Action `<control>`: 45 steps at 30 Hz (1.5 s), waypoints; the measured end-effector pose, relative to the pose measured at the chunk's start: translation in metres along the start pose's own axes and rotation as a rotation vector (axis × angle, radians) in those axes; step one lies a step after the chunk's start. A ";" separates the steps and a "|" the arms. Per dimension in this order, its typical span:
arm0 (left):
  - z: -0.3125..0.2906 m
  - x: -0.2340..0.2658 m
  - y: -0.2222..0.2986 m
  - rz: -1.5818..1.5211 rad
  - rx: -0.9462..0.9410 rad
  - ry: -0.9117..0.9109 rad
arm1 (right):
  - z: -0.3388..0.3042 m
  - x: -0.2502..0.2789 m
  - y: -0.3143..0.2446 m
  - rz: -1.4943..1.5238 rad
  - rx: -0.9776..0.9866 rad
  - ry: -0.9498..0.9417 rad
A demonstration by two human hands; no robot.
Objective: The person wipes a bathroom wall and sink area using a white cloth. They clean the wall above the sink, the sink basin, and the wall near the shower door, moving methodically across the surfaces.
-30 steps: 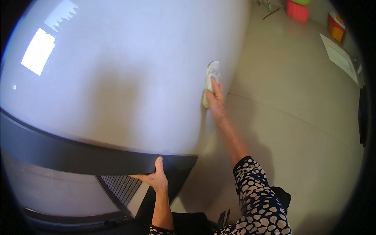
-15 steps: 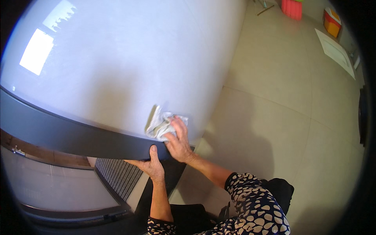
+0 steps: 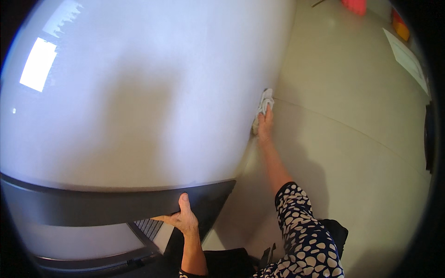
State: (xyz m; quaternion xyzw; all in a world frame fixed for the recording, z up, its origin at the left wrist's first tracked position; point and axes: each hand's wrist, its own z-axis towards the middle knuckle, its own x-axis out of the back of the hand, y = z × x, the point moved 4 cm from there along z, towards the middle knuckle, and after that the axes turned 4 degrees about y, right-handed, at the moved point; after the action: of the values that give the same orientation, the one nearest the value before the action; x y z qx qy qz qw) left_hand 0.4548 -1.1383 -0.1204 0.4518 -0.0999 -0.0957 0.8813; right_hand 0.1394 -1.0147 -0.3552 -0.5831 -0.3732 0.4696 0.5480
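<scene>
A large, glossy white panel [image 3: 208,92] fills the left and middle of the view. Along its near side runs a dark grey edge band [image 3: 116,204]. My left hand [image 3: 186,219] grips that band near its right end, thumb on the front face and fingers reaching behind, where they are partly hidden. My right hand [image 3: 265,125] is stretched out at the panel's right edge, closed on a bunched white cloth [image 3: 266,99]. The cloth lies against that edge, and part of it is covered by my fingers.
Beneath the dark band show a grey ribbed grille [image 3: 149,229] and another pale panel [image 3: 88,241] in a dark frame. Beige floor tiles [image 3: 352,153] spread to the right. Farther off are a white board [image 3: 407,60], a red-orange container [image 3: 400,25] and a pinkish-red object [image 3: 356,5].
My right hand has carried the cloth away from me and rightward, from the panel's near corner to its right edge. The dark band and my left hand now appear lower in view.
</scene>
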 end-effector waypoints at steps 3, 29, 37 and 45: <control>-0.004 0.018 -0.007 0.001 0.063 -0.019 | 0.010 0.011 0.043 0.058 -0.098 0.011; 0.038 -0.128 -0.017 -0.232 -0.077 -0.197 | -0.123 -0.035 -0.116 0.077 0.281 -0.279; 0.036 -0.119 0.004 -0.145 -0.141 -0.104 | -0.107 -0.029 -0.082 -0.018 0.182 -0.178; 0.029 -0.106 0.003 -0.112 -0.079 -0.149 | -0.089 0.005 0.052 0.121 -0.374 -0.030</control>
State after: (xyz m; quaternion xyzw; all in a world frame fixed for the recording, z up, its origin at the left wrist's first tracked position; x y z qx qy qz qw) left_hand 0.3456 -1.1319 -0.1113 0.4131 -0.1360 -0.1819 0.8819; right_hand 0.2215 -1.0421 -0.4115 -0.6889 -0.4266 0.4328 0.3951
